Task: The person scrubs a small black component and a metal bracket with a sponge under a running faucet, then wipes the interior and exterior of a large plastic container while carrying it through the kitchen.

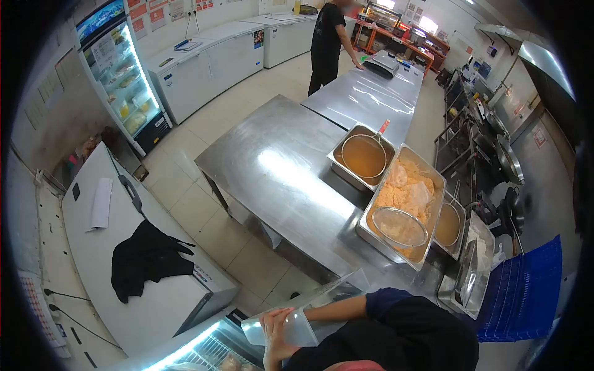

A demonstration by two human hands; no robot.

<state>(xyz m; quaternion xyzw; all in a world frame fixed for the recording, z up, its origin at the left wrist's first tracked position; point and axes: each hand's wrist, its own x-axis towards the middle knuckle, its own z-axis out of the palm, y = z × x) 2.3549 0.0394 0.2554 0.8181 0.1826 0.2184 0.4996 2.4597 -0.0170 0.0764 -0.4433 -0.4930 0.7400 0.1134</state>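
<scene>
At the bottom of the view, my left hand is closed around a translucent plastic container, its fingers over the near side. My right forearm reaches across to the same container from the right. The fingers of my right hand are hidden around the container, so their grip does not show. Just below is a lit fridge with a wire shelf and some pale food pieces on it. A clear door or panel stands behind my right forearm.
A steel table holds a deep tray of orange breading, a pan with a strainer in brown liquid and a flour tray. A blue basket is at right. A white chest freezer bears a black cloth. Another person stands at the far table.
</scene>
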